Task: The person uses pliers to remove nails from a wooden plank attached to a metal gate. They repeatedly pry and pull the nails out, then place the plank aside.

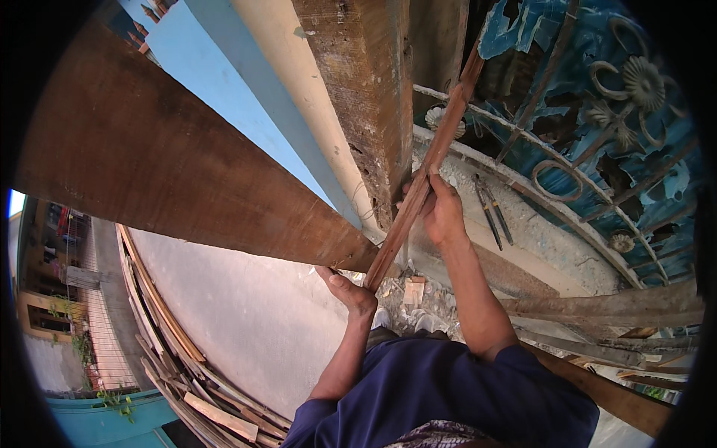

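Observation:
My right hand point(442, 209) is closed around a long, narrow reddish-brown wooden strip point(399, 231), gripping it near the middle. The strip slants from the upper right down toward my left hand point(349, 291). That hand is at the lower edge of a broad brown wooden panel point(187, 172), with the strip's lower end against it. Its fingertips meet the panel edge and are partly hidden, so I cannot tell whether they grip it. Just beyond the strip stands a rough, worn wooden post point(358, 89).
Pliers-like tools point(493, 213) lie on the dusty ledge right of my right hand. Behind them is a metal grille point(582, 157) with torn blue sheeting. Several long boards point(187, 381) lie at lower left, and timber beams point(612, 306) at right. Debris point(415, 290) lies near my feet.

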{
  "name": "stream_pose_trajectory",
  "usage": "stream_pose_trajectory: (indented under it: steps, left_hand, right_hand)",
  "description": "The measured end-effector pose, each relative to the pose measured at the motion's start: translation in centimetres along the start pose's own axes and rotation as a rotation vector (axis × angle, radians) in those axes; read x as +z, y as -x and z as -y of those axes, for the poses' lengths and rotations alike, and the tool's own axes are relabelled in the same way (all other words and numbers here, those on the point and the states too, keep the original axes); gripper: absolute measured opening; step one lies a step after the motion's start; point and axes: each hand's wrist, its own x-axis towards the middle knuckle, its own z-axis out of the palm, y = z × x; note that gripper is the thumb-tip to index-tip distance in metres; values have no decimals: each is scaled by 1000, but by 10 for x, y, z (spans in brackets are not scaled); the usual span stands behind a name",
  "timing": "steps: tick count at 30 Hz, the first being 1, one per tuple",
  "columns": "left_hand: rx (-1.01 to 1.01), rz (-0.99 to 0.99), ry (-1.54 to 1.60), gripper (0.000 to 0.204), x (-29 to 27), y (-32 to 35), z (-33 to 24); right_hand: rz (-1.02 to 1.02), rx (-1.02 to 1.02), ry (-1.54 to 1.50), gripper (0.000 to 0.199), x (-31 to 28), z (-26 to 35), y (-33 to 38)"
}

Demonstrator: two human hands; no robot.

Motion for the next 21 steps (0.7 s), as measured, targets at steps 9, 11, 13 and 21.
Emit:
stream_pose_trajectory:
  steps: [9,11,13,21]
  left_hand:
    - [31,-32,-2,83,1,0,9]
    - [31,-34,-15,83,1,-1,7]
    - [20,-32,-27,84,1,0,5]
    - [5,-13,-19,84,0,-1,4]
  right_hand:
    - [46,-14,21,34,-3,-2,-2]
    - [46,-7,27,34,-3,-2,-2]
    - [47,-13,35,34,-4,-2,-3]
    - [61,-24,44,34,-1,-1,0]
